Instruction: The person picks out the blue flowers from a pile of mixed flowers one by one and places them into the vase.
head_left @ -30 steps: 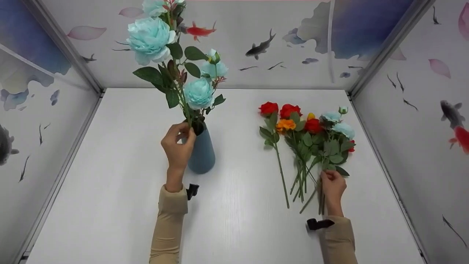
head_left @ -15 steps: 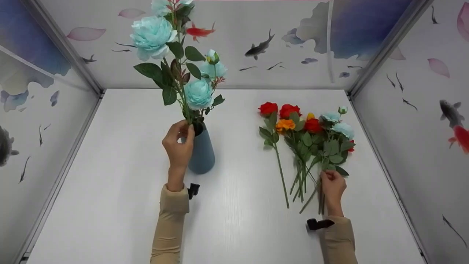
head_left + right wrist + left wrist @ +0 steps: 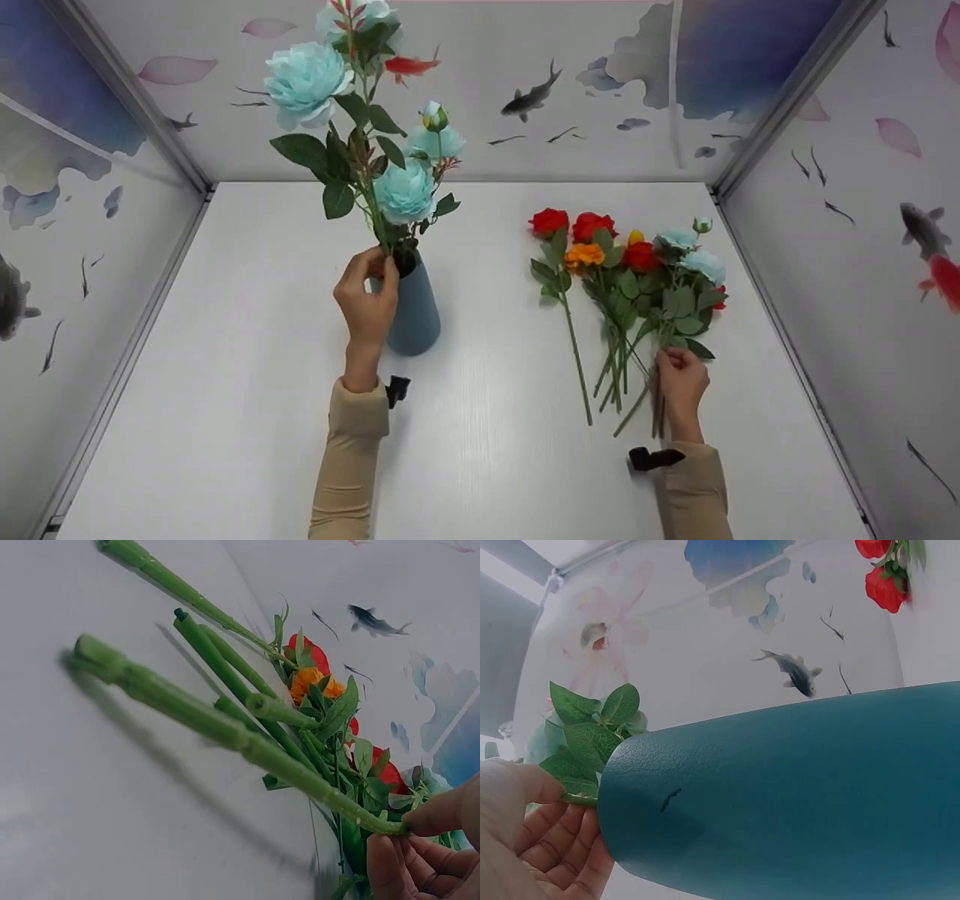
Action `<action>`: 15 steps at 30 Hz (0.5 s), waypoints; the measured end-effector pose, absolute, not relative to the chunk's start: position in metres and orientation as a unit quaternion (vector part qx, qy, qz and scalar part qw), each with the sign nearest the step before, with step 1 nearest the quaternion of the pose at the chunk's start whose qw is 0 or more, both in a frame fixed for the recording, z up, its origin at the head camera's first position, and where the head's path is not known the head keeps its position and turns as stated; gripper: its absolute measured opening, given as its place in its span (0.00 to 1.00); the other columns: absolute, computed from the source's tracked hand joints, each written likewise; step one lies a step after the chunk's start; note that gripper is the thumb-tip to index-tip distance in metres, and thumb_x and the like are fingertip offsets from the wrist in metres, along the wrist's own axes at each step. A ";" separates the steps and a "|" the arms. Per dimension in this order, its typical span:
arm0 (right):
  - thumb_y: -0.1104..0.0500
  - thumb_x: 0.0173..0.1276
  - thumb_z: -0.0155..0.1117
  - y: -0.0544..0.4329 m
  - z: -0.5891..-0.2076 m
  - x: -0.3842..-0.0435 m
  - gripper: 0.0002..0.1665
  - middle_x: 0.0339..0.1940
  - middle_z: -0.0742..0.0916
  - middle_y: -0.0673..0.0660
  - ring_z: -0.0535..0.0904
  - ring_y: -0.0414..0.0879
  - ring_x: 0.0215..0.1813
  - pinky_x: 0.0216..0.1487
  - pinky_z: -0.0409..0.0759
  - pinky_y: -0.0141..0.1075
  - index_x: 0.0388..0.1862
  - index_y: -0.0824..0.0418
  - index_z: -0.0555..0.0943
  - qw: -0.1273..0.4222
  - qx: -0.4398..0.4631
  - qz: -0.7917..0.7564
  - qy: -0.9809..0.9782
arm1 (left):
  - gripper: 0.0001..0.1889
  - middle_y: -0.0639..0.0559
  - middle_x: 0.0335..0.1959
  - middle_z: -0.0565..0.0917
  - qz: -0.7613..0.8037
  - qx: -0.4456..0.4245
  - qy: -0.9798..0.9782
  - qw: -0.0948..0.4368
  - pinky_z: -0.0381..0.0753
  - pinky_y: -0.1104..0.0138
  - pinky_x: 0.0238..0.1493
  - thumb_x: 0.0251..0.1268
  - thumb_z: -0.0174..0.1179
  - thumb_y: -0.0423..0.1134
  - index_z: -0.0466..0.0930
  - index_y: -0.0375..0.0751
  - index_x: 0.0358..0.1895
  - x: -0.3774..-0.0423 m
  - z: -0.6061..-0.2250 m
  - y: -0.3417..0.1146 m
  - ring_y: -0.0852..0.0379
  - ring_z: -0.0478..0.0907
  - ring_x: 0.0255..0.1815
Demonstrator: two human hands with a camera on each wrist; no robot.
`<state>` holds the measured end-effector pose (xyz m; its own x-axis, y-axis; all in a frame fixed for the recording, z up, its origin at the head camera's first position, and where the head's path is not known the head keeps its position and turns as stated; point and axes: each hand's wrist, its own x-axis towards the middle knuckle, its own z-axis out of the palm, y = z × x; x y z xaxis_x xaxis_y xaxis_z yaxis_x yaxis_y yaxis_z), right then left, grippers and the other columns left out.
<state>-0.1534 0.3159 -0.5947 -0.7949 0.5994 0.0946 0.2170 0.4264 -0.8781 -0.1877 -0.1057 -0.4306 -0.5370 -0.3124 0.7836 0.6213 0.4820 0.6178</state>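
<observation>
A blue-grey vase (image 3: 414, 319) stands upright at the left of the table, holding tall artificial flowers with pale blue blooms (image 3: 406, 192). At its mouth my left hand (image 3: 367, 294) pinches a green flower stem (image 3: 577, 799) between thumb and fingers, right at the rim in the left wrist view. The upper blue bloom (image 3: 309, 84) leans to the left above the vase. On the right, my right hand (image 3: 684, 386) pinches another flower stem (image 3: 300, 787), whose cut end points away from the fingers. Leaves of the bunch (image 3: 681, 301) lie just above that hand.
Several loose flowers lie beside the right hand: red roses (image 3: 594, 226), an orange flower (image 3: 585, 257) and pale blue blooms (image 3: 703, 265). One separate rose stem (image 3: 576, 360) lies left of the bunch. Printed panels (image 3: 465, 150) wall in the white table (image 3: 480, 450).
The upper blue blooms over the vase have turned and shifted slightly as my left hand moved a little to the right with the stem. My right hand has stayed in place.
</observation>
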 end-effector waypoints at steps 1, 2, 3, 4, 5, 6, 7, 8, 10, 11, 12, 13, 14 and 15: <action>0.65 0.61 0.63 0.316 -0.595 -0.153 0.08 0.25 0.82 0.55 0.70 0.29 0.22 0.24 0.68 0.22 0.34 0.71 0.81 0.202 -0.248 0.473 -0.821 | 0.06 0.36 0.25 0.79 -0.498 -0.106 -0.724 0.467 0.74 0.67 0.27 0.50 0.58 0.16 0.78 0.22 0.33 -0.187 -0.430 -0.106 0.46 0.75 0.23; 0.65 0.61 0.62 0.316 -0.594 -0.153 0.08 0.25 0.82 0.55 0.70 0.29 0.22 0.24 0.68 0.22 0.34 0.71 0.81 0.202 -0.247 0.471 -0.823 | 0.06 0.36 0.25 0.79 -0.497 -0.105 -0.726 0.464 0.74 0.68 0.27 0.50 0.57 0.16 0.78 0.22 0.32 -0.187 -0.430 -0.106 0.46 0.75 0.23; 0.65 0.61 0.62 0.316 -0.594 -0.153 0.08 0.25 0.83 0.56 0.70 0.30 0.22 0.24 0.68 0.22 0.35 0.71 0.81 0.202 -0.246 0.470 -0.824 | 0.05 0.36 0.25 0.79 -0.494 -0.102 -0.730 0.461 0.74 0.69 0.28 0.50 0.58 0.16 0.78 0.22 0.32 -0.187 -0.430 -0.105 0.46 0.76 0.23; 0.65 0.61 0.62 0.316 -0.594 -0.153 0.08 0.26 0.83 0.57 0.70 0.30 0.22 0.24 0.68 0.22 0.35 0.71 0.81 0.201 -0.244 0.468 -0.825 | 0.05 0.35 0.25 0.79 -0.492 -0.099 -0.733 0.459 0.73 0.69 0.28 0.50 0.58 0.16 0.78 0.22 0.32 -0.186 -0.430 -0.105 0.46 0.76 0.24; 0.65 0.62 0.62 0.316 -0.594 -0.152 0.09 0.27 0.83 0.59 0.70 0.29 0.22 0.24 0.68 0.22 0.35 0.71 0.81 0.200 -0.243 0.467 -0.826 | 0.05 0.35 0.25 0.79 -0.491 -0.097 -0.735 0.457 0.73 0.69 0.28 0.50 0.58 0.16 0.78 0.22 0.32 -0.186 -0.430 -0.105 0.46 0.76 0.24; 0.65 0.62 0.62 0.316 -0.593 -0.152 0.09 0.27 0.83 0.60 0.70 0.29 0.22 0.24 0.68 0.22 0.36 0.72 0.81 0.199 -0.242 0.468 -0.827 | 0.06 0.36 0.25 0.79 -0.492 -0.096 -0.736 0.455 0.73 0.69 0.28 0.51 0.58 0.16 0.79 0.23 0.33 -0.189 -0.435 -0.106 0.46 0.76 0.24; 0.65 0.62 0.62 0.315 -0.593 -0.152 0.09 0.28 0.83 0.60 0.70 0.28 0.22 0.24 0.68 0.22 0.36 0.72 0.81 0.198 -0.241 0.469 -0.826 | 0.06 0.37 0.25 0.80 -0.492 -0.096 -0.737 0.454 0.74 0.69 0.29 0.51 0.58 0.17 0.79 0.23 0.34 -0.191 -0.439 -0.107 0.47 0.76 0.24; 0.65 0.62 0.62 0.315 -0.592 -0.152 0.09 0.28 0.84 0.61 0.70 0.28 0.22 0.24 0.68 0.22 0.36 0.72 0.81 0.197 -0.240 0.471 -0.826 | 0.07 0.38 0.26 0.80 -0.492 -0.096 -0.737 0.453 0.74 0.70 0.29 0.52 0.58 0.18 0.79 0.24 0.35 -0.194 -0.444 -0.109 0.47 0.77 0.24; 0.64 0.62 0.62 0.315 -0.592 -0.151 0.10 0.28 0.83 0.60 0.70 0.28 0.22 0.24 0.68 0.22 0.37 0.73 0.81 0.194 -0.240 0.473 -0.825 | 0.09 0.39 0.27 0.81 -0.493 -0.100 -0.736 0.453 0.74 0.70 0.29 0.54 0.58 0.20 0.79 0.25 0.39 -0.200 -0.454 -0.112 0.49 0.77 0.24; 0.64 0.62 0.62 0.315 -0.591 -0.151 0.10 0.27 0.83 0.59 0.70 0.28 0.22 0.23 0.68 0.22 0.37 0.73 0.81 0.193 -0.242 0.474 -0.824 | 0.10 0.40 0.27 0.81 -0.494 -0.101 -0.734 0.454 0.74 0.70 0.29 0.54 0.58 0.21 0.79 0.26 0.41 -0.203 -0.459 -0.113 0.50 0.77 0.24; 0.64 0.62 0.62 0.315 -0.591 -0.151 0.10 0.27 0.83 0.58 0.70 0.28 0.22 0.23 0.68 0.22 0.36 0.73 0.81 0.192 -0.243 0.475 -0.823 | 0.10 0.41 0.27 0.81 -0.495 -0.103 -0.733 0.455 0.74 0.71 0.29 0.56 0.58 0.22 0.80 0.27 0.42 -0.206 -0.463 -0.115 0.51 0.77 0.24; 0.64 0.62 0.62 0.315 -0.591 -0.152 0.10 0.26 0.83 0.57 0.70 0.28 0.22 0.23 0.68 0.23 0.36 0.72 0.81 0.192 -0.245 0.475 -0.823 | 0.10 0.41 0.27 0.81 -0.493 -0.103 -0.733 0.456 0.74 0.71 0.28 0.56 0.58 0.23 0.79 0.27 0.43 -0.206 -0.463 -0.116 0.51 0.76 0.24; 0.64 0.62 0.62 0.315 -0.592 -0.152 0.10 0.26 0.82 0.57 0.70 0.29 0.22 0.23 0.68 0.23 0.36 0.72 0.81 0.191 -0.247 0.475 -0.822 | 0.10 0.42 0.27 0.81 -0.492 -0.101 -0.733 0.458 0.74 0.71 0.28 0.57 0.59 0.23 0.80 0.27 0.43 -0.207 -0.463 -0.116 0.52 0.76 0.24; 0.64 0.62 0.62 0.315 -0.592 -0.152 0.09 0.26 0.82 0.56 0.70 0.29 0.22 0.23 0.68 0.23 0.36 0.72 0.81 0.191 -0.249 0.476 -0.821 | 0.09 0.42 0.27 0.81 -0.491 -0.099 -0.733 0.460 0.73 0.71 0.28 0.57 0.59 0.24 0.80 0.28 0.42 -0.207 -0.463 -0.116 0.53 0.76 0.24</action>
<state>-0.1518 0.3154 -0.5919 -0.8030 0.5912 0.0754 0.2282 0.4219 -0.8774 -0.2073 -0.1162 -0.4630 -0.5571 -0.3064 0.7719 0.5966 0.4989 0.6286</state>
